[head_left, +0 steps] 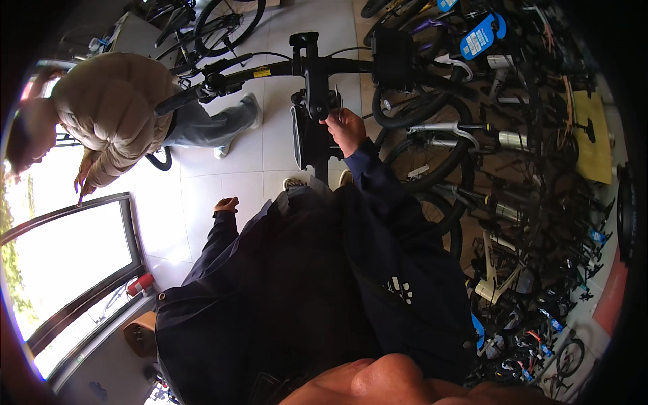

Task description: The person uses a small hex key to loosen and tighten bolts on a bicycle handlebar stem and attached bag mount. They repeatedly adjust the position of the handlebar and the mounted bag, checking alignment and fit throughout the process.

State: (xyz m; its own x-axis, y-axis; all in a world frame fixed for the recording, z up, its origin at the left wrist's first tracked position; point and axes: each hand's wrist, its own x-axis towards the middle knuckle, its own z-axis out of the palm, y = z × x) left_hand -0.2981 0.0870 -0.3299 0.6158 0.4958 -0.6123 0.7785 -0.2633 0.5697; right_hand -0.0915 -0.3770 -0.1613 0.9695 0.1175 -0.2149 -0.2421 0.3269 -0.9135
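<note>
In front of me stands a bicycle with a black handlebar (pixel 263 71), its stem (pixel 315 91) in the middle and a black frame tube running down toward my feet. My right hand (pixel 345 129) is closed in a pinch at the right side of the stem. Just above its fingertips a thin metallic piece shows; whether the fingers hold it is too small to tell. Low on my left, my left hand (pixel 227 204) hangs away from the bicycle with its fingers curled. Anything inside it is hidden.
A person in a puffy beige jacket (pixel 111 98) stands at the left beside the glass door (pixel 74 270). Rows of parked bicycles (pixel 439 145) crowd the right side, some with blue tags (pixel 482 37). A red fire extinguisher (pixel 140 284) is by the door.
</note>
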